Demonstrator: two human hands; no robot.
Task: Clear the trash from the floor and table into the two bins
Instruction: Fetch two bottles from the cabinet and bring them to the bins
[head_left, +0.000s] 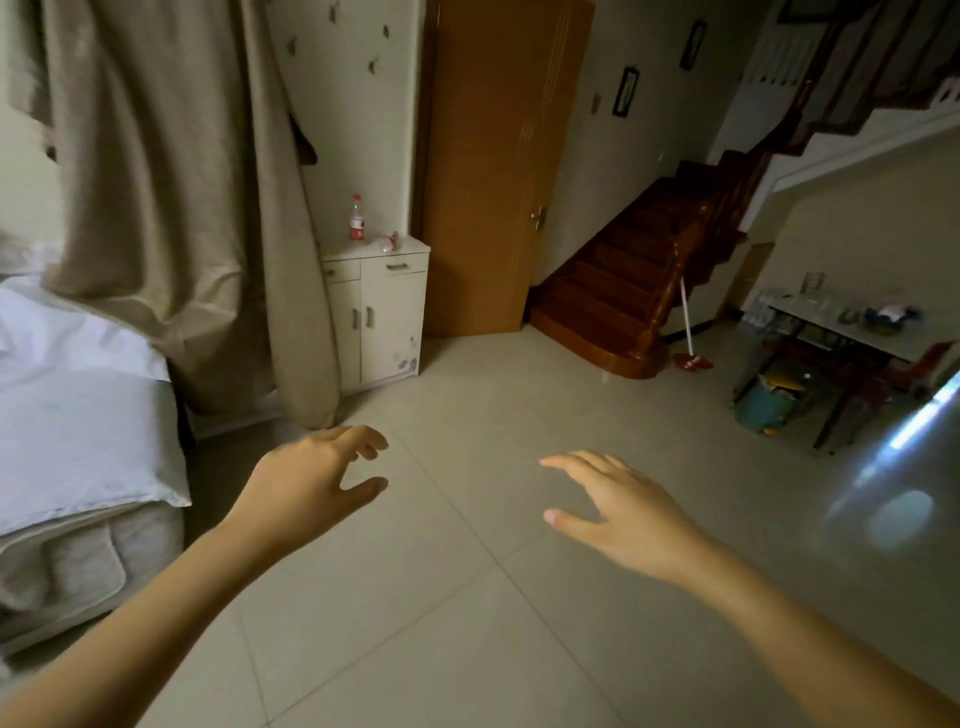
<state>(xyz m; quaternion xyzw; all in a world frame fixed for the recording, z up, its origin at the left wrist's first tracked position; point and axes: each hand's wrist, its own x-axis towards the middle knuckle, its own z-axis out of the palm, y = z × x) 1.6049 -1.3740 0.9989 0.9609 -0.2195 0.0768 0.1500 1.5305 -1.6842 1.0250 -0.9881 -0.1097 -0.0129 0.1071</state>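
Across tiled floor, bottle far beyond both hands' grip

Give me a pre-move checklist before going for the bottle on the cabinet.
1. Left hand free: ok, fingers relaxed, holding nothing.
2. Right hand free: ok, open and holding nothing.
3. Bottle located: ok, upright on the white cabinet.
4. Other trash there: ok, a small crumpled item lies beside the bottle.
5. Floor path to the cabinet: ok, bare tiles.
6. Bin located: cannot tell; a teal container sits under the table, blurred.
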